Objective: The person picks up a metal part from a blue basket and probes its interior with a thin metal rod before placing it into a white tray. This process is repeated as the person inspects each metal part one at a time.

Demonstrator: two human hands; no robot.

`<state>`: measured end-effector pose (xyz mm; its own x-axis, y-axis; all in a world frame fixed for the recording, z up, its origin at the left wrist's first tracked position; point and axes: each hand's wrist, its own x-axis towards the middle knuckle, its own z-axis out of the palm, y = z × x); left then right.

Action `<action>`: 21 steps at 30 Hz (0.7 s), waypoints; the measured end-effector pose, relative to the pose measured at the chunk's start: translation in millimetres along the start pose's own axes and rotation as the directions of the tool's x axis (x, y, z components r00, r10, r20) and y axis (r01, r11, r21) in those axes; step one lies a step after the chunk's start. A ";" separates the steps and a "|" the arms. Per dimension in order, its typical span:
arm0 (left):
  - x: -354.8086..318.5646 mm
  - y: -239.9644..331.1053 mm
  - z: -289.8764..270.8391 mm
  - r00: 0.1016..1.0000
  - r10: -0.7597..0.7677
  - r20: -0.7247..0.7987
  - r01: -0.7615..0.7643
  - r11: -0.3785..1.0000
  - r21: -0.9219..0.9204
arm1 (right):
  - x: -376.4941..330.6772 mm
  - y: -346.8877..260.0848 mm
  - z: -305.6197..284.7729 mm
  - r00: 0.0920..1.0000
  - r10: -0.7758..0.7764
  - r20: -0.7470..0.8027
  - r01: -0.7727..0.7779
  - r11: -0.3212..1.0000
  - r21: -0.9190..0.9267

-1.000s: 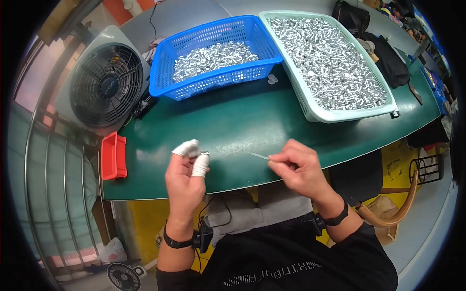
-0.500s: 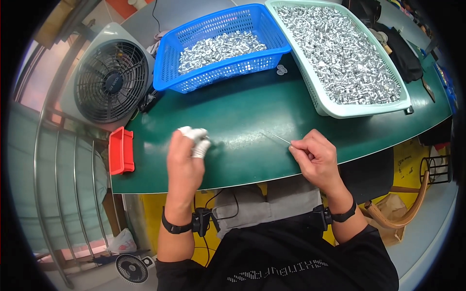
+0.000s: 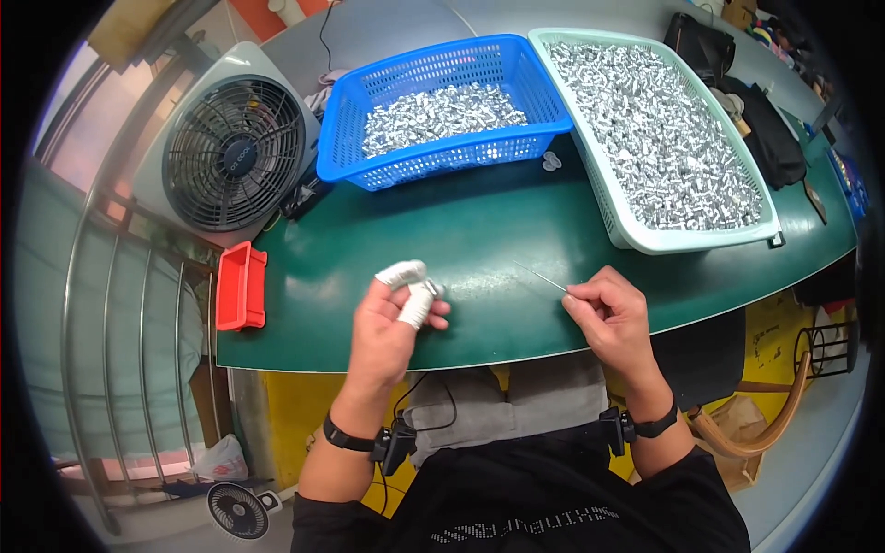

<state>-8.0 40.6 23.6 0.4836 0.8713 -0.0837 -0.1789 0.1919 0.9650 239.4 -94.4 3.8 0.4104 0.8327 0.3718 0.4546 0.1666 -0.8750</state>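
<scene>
My left hand (image 3: 387, 323), with white wraps on its thumb and index finger, is raised over the green table (image 3: 461, 336). Its thumb and index finger pinch a small silver metal part (image 3: 433, 288), mostly hidden by the fingertips. To the right, my right hand (image 3: 610, 318) grips a thin metal pick (image 3: 542, 277) between thumb and fingers. The pick's slender tip points up and left, toward the left hand but apart from it. Beyond the hands, a blue basket (image 3: 442, 166) and a pale green basket (image 3: 636, 235) hold many similar silver parts.
A small red bin (image 3: 241, 288) sits at the table's left end, near a large grey box fan (image 3: 235, 152). Small clear discs (image 3: 551, 161) lie by the blue basket. Dark bags (image 3: 770, 138) are at the far right, and a wooden-armed chair (image 3: 756, 424) is below.
My left hand has moved right and turned, its wrapped fingers now closed on a small metal part. My right hand has shifted slightly, still with the pick. The whole view has tilted slightly.
</scene>
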 end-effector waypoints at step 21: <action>-17.3 -23.6 8.2 0.996 0.079 -0.037 -0.081 0.996 -0.048 | -3.0 -1.9 6.5 0.999 -0.045 -0.026 0.042 0.992 -0.117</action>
<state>-5.1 17.2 4.4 0.4362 0.8997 -0.0159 -0.2583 0.1421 0.9556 232.1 -93.7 2.4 0.4100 0.8102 0.4189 0.5605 0.1385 -0.8165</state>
